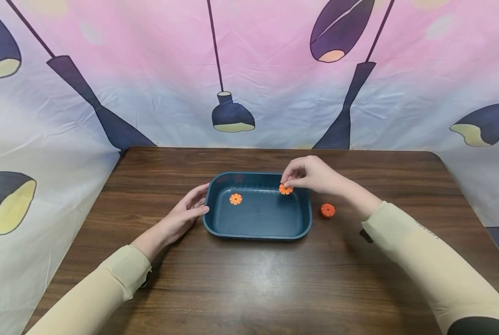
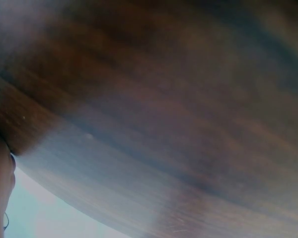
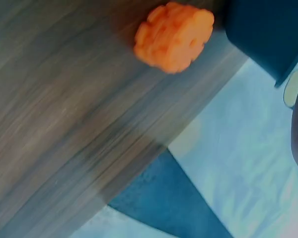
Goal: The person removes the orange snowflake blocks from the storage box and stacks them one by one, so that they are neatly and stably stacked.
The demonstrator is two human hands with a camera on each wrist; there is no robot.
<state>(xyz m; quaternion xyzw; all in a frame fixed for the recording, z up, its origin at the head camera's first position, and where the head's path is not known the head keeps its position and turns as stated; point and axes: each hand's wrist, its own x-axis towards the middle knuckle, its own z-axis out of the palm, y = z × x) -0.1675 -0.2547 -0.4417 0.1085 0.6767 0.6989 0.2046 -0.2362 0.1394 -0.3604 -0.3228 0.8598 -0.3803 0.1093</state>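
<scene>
A dark blue plastic tray (image 1: 258, 238) sits on the table, with one flat orange notched disc (image 1: 235, 199) lying inside at its left. My left hand (image 1: 184, 215) grips the tray's left end, its thumb at the rim. Over the tray's right back corner, my right hand (image 1: 312, 174) pinches a second orange notched disc (image 1: 286, 189) between thumb and fingers. To the right of the tray stands a short stack of orange notched discs (image 1: 327, 210), also seen in the right wrist view as a stack (image 3: 174, 37) near the tray wall (image 3: 263, 39).
The brown wood-grain table (image 1: 249, 288) ends at a back edge in front of a hanging cloth (image 1: 170, 93) printed with lamps. In the left wrist view there is mostly blurred tabletop (image 2: 154, 114).
</scene>
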